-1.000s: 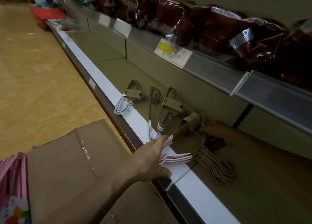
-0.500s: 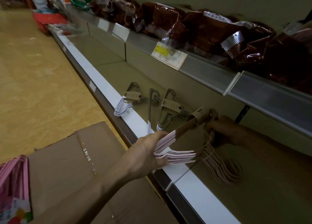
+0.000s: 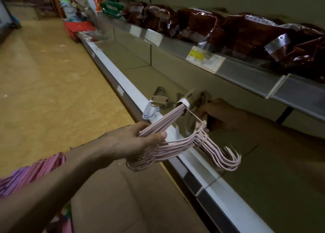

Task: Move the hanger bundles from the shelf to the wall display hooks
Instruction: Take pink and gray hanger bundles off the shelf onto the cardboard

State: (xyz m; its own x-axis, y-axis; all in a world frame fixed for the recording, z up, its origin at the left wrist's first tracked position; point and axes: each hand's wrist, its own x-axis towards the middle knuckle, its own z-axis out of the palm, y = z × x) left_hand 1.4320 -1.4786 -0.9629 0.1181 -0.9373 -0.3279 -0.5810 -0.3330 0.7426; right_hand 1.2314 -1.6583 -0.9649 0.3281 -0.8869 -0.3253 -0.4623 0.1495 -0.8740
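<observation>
A bundle of pale pink wire hangers (image 3: 177,144) hangs in the air over the front edge of the low shelf (image 3: 133,93). My left hand (image 3: 139,141) grips its near corner. Further in, my right hand (image 3: 221,115) holds the bundle by its neck, close to the cardboard label sleeve (image 3: 189,101). The hooks point down to the right. A white hanger bundle (image 3: 154,106) with a paper tag lies on the shelf behind; another lies beside it, mostly hidden by the lifted bundle.
An upper shelf (image 3: 246,74) carries dark red plastic packages (image 3: 246,32) and a yellow price tag (image 3: 204,58). A cardboard box (image 3: 131,197) stands on the floor below my arm. Pink hangers (image 3: 26,176) lie at lower left. The yellow floor (image 3: 44,83) stretches left.
Both hands have raised the pink hanger bundle off the shelf and drawn it out over the shelf's front edge. The view has swung upward.
</observation>
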